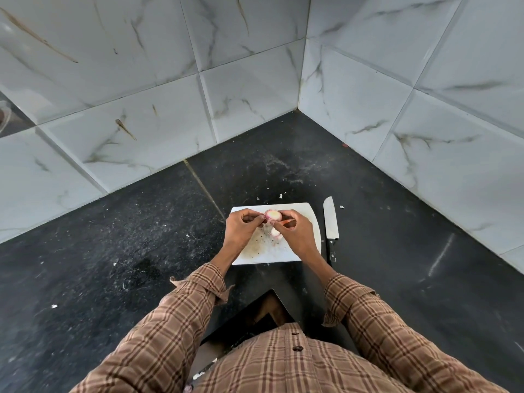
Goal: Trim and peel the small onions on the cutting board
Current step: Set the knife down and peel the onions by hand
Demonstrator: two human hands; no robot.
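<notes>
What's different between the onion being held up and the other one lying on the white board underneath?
The held onion is pinched between the left hand and right hand, above the cutting board; the second onion lies on the board, untouched. The held one shows a pale yellowish cut face; the lying one looks whiter and is partly hidden by the right hand. Both have pinkish-purple edges.

Soft, even daylight fills the scene with no hard shadows. A pale streak of glare (441, 258) lies on the dark tabletop (113, 236) at four o'clock. Wide-angle distortion bends the wall tiles (127, 66) toward the edges. The centre is sharp; the plaid shirt (269, 370) at six o'clock looks slightly soft.
</notes>
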